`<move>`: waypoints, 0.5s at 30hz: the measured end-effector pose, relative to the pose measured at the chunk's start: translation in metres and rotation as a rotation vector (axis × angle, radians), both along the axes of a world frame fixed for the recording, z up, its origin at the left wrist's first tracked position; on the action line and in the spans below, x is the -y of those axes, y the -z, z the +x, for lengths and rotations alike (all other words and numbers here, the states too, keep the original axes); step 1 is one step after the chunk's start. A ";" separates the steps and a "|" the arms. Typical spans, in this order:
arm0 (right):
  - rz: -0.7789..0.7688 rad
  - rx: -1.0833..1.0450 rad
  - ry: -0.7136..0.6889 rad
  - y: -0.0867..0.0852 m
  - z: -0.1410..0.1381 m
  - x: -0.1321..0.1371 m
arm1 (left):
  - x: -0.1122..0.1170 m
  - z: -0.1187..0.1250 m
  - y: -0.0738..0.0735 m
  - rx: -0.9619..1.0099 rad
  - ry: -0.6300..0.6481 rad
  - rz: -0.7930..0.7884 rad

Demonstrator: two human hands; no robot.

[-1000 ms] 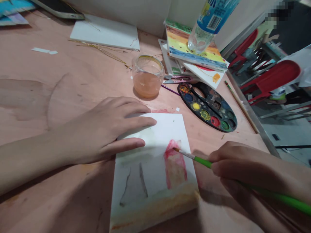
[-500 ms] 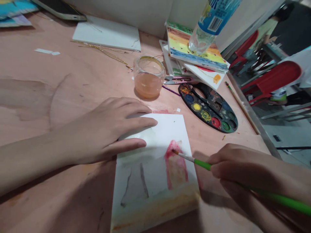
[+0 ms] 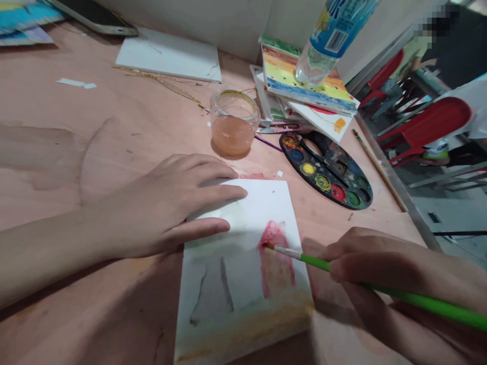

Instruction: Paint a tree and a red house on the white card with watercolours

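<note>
My right hand (image 3: 388,274) is closed around a green-handled paintbrush (image 3: 315,261). The brush's brown bristles touch the left side of a pink-red painted shape on a white canvas panel (image 3: 243,263). Grey lines stand to the left of that shape, and a yellow-brown band runs along the panel's near edge. Spread fingers of my left hand (image 3: 190,197) lie flat over the panel's upper left edge. Beyond the panel, to the right, is a black oval paint palette (image 3: 331,175) with several colours in its wells. A glass jar (image 3: 234,126) of cloudy orange water stands above my left hand.
A plastic bottle (image 3: 323,48) stands on stacked painted canvases (image 3: 281,71) at the back. Scissors (image 3: 283,126) lie behind the palette, and a long brush (image 3: 378,167) lies along the table's right edge. A phone (image 3: 95,17) and a blank panel (image 3: 171,53) are at back left. Red chairs (image 3: 437,119) stand beyond.
The brush tip has moved slightly left and down, from the upper part of the pink shape to its left edge. My left hand keeps its place on the panel.
</note>
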State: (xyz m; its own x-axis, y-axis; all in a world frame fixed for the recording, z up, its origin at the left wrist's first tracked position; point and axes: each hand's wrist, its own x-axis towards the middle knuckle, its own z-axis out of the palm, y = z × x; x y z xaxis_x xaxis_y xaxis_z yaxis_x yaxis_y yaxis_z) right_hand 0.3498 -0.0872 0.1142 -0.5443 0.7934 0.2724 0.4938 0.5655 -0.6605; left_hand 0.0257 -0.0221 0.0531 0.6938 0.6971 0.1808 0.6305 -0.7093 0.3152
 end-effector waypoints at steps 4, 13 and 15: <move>-0.021 -0.005 0.019 0.001 0.000 -0.002 | 0.000 -0.001 -0.001 -0.006 -0.002 -0.014; -0.112 0.214 -0.174 -0.009 0.013 -0.018 | 0.000 0.001 -0.002 -0.008 -0.013 -0.015; -0.070 0.156 -0.097 -0.009 0.009 -0.013 | 0.001 0.001 -0.002 -0.013 -0.009 -0.018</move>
State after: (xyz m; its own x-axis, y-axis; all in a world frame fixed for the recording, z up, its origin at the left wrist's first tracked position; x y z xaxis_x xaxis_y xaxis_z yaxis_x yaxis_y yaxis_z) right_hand 0.3588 -0.0747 0.1227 -0.6505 0.7493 0.1242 0.5389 0.5705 -0.6197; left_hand 0.0267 -0.0226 0.0551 0.6893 0.7067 0.1593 0.6412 -0.6975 0.3198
